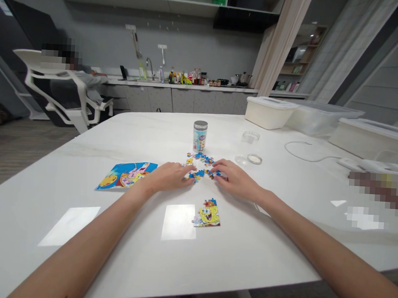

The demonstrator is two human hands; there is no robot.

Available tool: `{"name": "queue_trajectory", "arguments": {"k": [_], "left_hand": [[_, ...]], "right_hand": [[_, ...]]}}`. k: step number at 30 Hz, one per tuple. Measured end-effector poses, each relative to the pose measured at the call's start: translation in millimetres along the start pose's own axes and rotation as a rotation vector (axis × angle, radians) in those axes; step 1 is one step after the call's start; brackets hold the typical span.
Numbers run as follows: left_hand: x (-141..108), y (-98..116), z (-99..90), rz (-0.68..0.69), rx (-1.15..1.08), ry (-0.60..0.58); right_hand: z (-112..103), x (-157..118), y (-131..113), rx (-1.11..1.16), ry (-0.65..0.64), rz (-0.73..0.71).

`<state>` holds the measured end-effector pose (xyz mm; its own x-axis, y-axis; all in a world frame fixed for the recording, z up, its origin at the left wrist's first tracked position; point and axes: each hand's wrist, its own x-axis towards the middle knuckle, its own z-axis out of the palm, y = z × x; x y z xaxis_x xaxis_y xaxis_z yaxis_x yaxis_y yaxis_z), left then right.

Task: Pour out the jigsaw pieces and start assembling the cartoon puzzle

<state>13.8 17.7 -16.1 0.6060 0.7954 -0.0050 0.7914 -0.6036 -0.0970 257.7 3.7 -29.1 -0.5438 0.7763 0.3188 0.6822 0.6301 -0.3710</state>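
Note:
Loose blue and yellow puzzle pieces (200, 172) lie in a heap on the white table. My left hand (174, 176) touches the heap's left side, thumb and index finger apart. On its right side rests my right hand (231, 178), its fingertips curled down onto pieces; whether it grips one is too small to tell. Nearer to me is a joined puzzle section (209, 213) showing a yellow cartoon face. A picture sheet (121, 176) lies beside my left wrist. Behind the pieces stands a lidded cartoon jar (199, 138).
An open clear jar (246, 147) and a loose lid (254, 159) are right of the cartoon jar. Lidded bins (270, 113) and a white cable (298, 156) occupy the right side. A person (85, 81) sits at the back left.

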Motion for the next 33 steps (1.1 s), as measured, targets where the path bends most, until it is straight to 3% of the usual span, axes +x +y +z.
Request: {"name": "queue_trajectory", "arguments": {"k": [3, 6, 21, 33], "left_hand": [[-0.8, 3.5, -2.3, 0.045, 0.008, -0.019], [-0.5, 3.4, -1.3, 0.072, 0.007, -0.035], [0.1, 4.6, 0.9, 0.075, 0.081, 0.03], [1.0, 4.2, -0.5, 0.056, 0.013, -0.005]], "right_hand": [[4.4, -0.9, -3.7, 0.059, -0.075, -0.127], [8.7, -1.6, -4.0, 0.062, -0.123, -0.161], [10.4, -1.3, -4.7, -0.05, -0.088, -0.248], [5.6, 0.3, -9.7, -0.018, 0.001, -0.013]]}}
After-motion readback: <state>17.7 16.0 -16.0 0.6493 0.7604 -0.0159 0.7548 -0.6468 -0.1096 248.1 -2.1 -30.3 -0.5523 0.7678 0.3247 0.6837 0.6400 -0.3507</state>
